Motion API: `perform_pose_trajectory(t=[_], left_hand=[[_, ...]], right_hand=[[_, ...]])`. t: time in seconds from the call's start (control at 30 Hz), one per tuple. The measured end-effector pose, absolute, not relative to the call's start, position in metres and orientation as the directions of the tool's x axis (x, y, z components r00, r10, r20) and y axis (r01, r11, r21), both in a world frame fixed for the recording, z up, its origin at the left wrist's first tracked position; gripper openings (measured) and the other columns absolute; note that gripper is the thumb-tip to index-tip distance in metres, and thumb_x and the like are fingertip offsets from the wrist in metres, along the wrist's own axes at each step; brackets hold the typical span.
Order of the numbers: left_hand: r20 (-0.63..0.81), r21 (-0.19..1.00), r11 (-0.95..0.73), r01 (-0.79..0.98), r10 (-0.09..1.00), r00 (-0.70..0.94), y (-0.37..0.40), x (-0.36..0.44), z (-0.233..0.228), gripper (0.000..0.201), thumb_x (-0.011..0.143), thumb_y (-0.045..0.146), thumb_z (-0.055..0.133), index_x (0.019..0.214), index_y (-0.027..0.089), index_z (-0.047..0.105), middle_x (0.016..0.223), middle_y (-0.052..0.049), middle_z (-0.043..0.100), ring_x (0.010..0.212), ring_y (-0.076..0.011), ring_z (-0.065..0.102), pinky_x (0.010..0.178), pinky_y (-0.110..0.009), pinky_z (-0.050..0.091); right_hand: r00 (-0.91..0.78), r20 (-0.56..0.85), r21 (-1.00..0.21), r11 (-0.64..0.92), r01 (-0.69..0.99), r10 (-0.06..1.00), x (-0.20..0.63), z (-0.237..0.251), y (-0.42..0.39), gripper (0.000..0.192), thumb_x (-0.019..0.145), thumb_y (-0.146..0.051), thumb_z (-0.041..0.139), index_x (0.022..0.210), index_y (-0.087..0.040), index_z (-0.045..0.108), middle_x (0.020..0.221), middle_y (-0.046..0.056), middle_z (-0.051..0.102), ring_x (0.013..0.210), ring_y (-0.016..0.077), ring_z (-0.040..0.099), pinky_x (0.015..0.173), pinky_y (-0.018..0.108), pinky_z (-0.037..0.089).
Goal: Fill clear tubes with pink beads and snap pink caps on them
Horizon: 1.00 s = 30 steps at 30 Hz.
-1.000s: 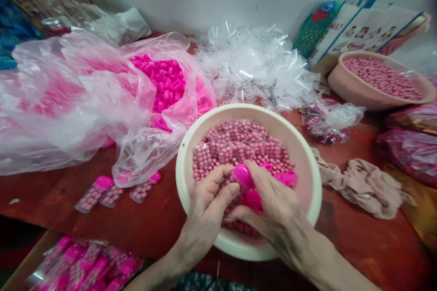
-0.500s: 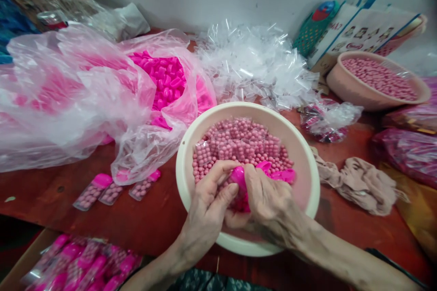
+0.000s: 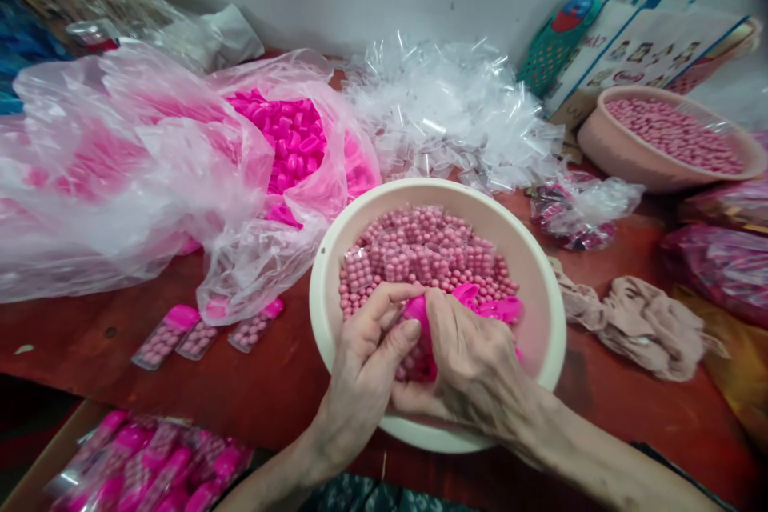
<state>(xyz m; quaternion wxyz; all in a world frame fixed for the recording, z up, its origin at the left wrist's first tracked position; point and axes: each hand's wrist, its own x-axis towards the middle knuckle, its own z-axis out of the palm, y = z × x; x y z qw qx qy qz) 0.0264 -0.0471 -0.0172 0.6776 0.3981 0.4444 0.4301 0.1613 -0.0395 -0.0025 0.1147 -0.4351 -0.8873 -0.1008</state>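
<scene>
Both my hands work close together over a cream basin (image 3: 438, 438) of round pink beads (image 3: 414, 218). Between thumb and forefinger, my left hand (image 3: 363, 360) pinches a bright pink plastic cap (image 3: 415, 309). My right hand (image 3: 480, 356) is closed against the cap's right side, its curled fingertips partly hidden. Whether a clear case sits under this cap is hidden by my fingers. Several bead-filled clear cases (image 3: 358, 268) lie on the beads, and loose pink caps (image 3: 501, 309) rest beside my right hand.
A plastic bag (image 3: 240, 256) of pink caps (image 3: 294, 140) lies at left. Behind the basin is a heap of clear cases (image 3: 444, 112). Capped bead cases (image 3: 159, 340) lie at left, more in a box (image 3: 150, 464) below. At right are a cloth (image 3: 654, 328) and a bead bowl (image 3: 648, 156).
My right fingers have shifted slightly over the pink cap, covering more of it. My left hand has hardly moved. The view has turned a touch.
</scene>
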Motion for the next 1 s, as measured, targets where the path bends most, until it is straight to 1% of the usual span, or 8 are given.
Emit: perform_pose_trajectory(t=[0.2, 0.33, 0.43, 0.53, 0.6, 0.7, 0.87, 1.0], left_hand=[[-0.285, 0.906, 0.32, -0.276, 0.945, 0.16, -0.046, 0.027, -0.016, 0.017, 0.087, 0.027, 0.055, 0.102, 0.022, 0.055, 0.065, 0.005, 0.047, 0.053, -0.0033, 0.041, 0.048, -0.013, 0.034], [-0.224, 0.928, 0.24, -0.285, 0.971, 0.088, -0.048, 0.03, -0.012, 0.024, 0.085, 0.024, 0.057, 0.109, 0.023, 0.054, 0.073, 0.003, 0.055, 0.057, -0.0042, 0.049, 0.053, -0.013, 0.041], [-0.091, 0.974, 0.051, -0.223, 0.98, -0.175, -0.053, 0.019, -0.008, 0.031, 0.083, 0.024, 0.059, 0.114, 0.023, 0.055, 0.078, 0.001, 0.061, 0.057, -0.0064, 0.055, 0.055, -0.016, 0.048], [0.161, 0.982, -0.189, 0.007, 0.816, -0.555, -0.058, -0.011, -0.018, 0.034, 0.082, 0.023, 0.06, 0.115, 0.022, 0.055, 0.085, 0.0, 0.065, 0.057, -0.009, 0.058, 0.055, -0.02, 0.051], [0.257, 0.965, -0.159, 0.209, 0.742, -0.619, -0.06, -0.039, -0.038, 0.037, 0.081, 0.021, 0.061, 0.117, 0.022, 0.055, 0.097, -0.003, 0.065, 0.067, -0.011, 0.061, 0.064, -0.023, 0.052], [0.323, 0.835, -0.023, 0.549, 0.828, -0.457, -0.061, -0.075, -0.077, 0.035, 0.083, 0.024, 0.057, 0.118, 0.019, 0.056, 0.103, -0.007, 0.065, 0.089, -0.0189, 0.062, 0.083, -0.033, 0.05], [0.54, 0.352, -0.118, 0.929, 0.836, -0.098, -0.054, -0.092, -0.105, 0.028, 0.084, 0.019, 0.053, 0.11, 0.016, 0.063, 0.107, -0.013, 0.063, 0.1, -0.0266, 0.057, 0.09, -0.042, 0.043], [0.689, 0.32, -0.224, 0.92, 0.722, -0.064, -0.042, -0.072, -0.073, 0.027, 0.081, 0.012, 0.057, 0.107, 0.018, 0.064, 0.1, -0.012, 0.066, 0.095, -0.0242, 0.06, 0.088, -0.04, 0.045]], right_hand=[[-0.646, 0.28, 0.1, 0.648, 0.755, 0.71, 0.158, -0.011, -0.03, 0.028, 0.089, -0.029, 0.032, 0.072, -0.017, 0.051, 0.06, 0.006, 0.049, 0.047, 0.0168, 0.04, 0.041, 0.03, 0.022], [-0.585, 0.261, -0.13, 0.629, 0.767, 0.768, 0.16, -0.002, -0.03, 0.046, 0.084, -0.055, 0.042, 0.098, -0.012, 0.053, 0.08, 0.011, 0.06, 0.067, 0.0224, 0.055, 0.053, 0.031, 0.04], [-0.506, 0.204, -0.353, 0.545, 0.761, 0.838, 0.179, 0.007, -0.029, 0.066, 0.08, -0.056, 0.052, 0.126, -0.011, 0.039, 0.094, 0.012, 0.061, 0.076, 0.0226, 0.058, 0.063, 0.032, 0.046], [-0.362, 0.194, -0.427, 0.41, 0.806, 0.912, 0.208, 0.008, -0.027, 0.047, 0.085, -0.039, 0.055, 0.123, -0.014, 0.045, 0.091, 0.009, 0.061, 0.075, 0.0201, 0.059, 0.066, 0.032, 0.047], [-0.333, 0.192, -0.411, 0.383, 0.827, 0.923, 0.221, 0.005, -0.026, 0.024, 0.088, -0.028, 0.052, 0.109, -0.016, 0.055, 0.09, 0.008, 0.06, 0.074, 0.0192, 0.058, 0.066, 0.032, 0.046], [-0.399, 0.097, -0.433, 0.399, 0.808, 0.912, 0.22, -0.004, -0.028, 0.015, 0.088, -0.024, 0.05, 0.098, -0.018, 0.059, 0.087, 0.007, 0.059, 0.072, 0.0175, 0.057, 0.065, 0.031, 0.047], [-0.516, -0.077, -0.286, 0.477, 0.831, 0.853, 0.2, -0.019, -0.049, 0.017, 0.089, -0.028, 0.047, 0.094, -0.021, 0.061, 0.093, 0.01, 0.06, 0.084, 0.0254, 0.059, 0.065, 0.038, 0.051], [-0.637, 0.086, -0.266, 0.634, 0.726, 0.766, 0.206, -0.033, -0.073, 0.05, 0.089, -0.015, 0.034, 0.139, -0.02, 0.032, 0.14, 0.013, 0.041, 0.128, 0.0326, 0.036, 0.092, 0.05, 0.044]])
